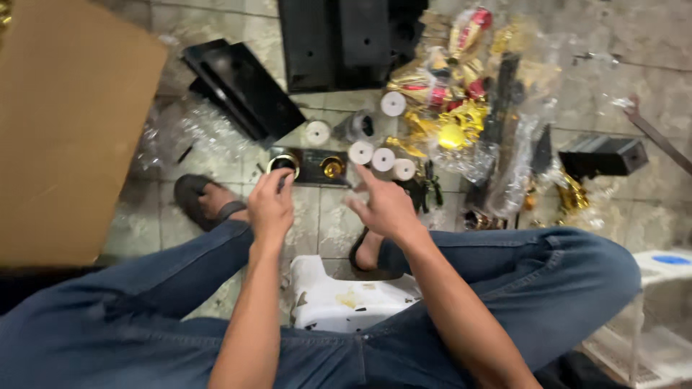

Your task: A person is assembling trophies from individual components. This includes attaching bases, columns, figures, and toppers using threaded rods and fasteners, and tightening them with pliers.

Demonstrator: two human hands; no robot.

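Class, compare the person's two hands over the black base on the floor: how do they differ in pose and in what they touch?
The left hand has its fingers curled, pinching the gold ring on the black base; the right hand is spread open and grips nothing. The left hand reaches the base's left end; the right hand hovers near the white cylinders. Both are bare and reach forward between the knees.

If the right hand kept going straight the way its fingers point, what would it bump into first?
Most likely the white rolls on the floor just past the fingertips of the right hand. Its fingers aim up and slightly left toward them, though depth is hard to judge.
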